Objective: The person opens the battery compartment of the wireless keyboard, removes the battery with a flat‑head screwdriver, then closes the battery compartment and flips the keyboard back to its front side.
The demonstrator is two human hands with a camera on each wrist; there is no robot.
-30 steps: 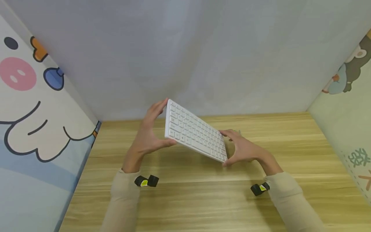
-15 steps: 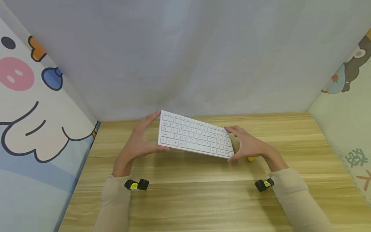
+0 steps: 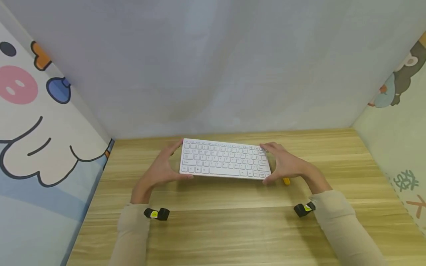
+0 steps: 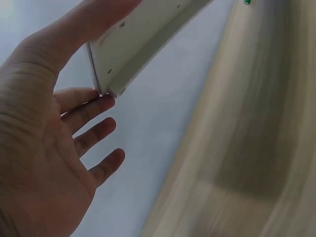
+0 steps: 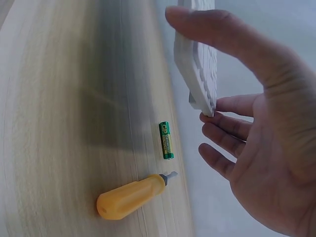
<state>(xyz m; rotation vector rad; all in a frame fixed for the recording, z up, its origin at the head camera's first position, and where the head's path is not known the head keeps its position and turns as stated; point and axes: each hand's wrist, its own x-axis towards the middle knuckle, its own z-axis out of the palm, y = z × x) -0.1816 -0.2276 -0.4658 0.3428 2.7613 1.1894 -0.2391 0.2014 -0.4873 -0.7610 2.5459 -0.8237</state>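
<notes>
A white compact keyboard is held keys-up above the wooden table, its shadow below. My left hand grips its left end, thumb at the near edge and fingertips at the far corner. At the other end my right hand grips it the same way. The left wrist view shows the keyboard's pale underside with small dark holes or screws. In the right wrist view, a yellow-handled screwdriver and a green battery lie on the table below the keyboard; the head view shows only the handle's end.
The wood-grain table ends at a grey back wall. Cartoon-printed panels stand at the left and right. A small green object shows at the top of the left wrist view.
The keyboard has turned from a steep slant to nearly level and face-up. Its left end has come down with my left hand, and the right hand has shifted slightly right.
</notes>
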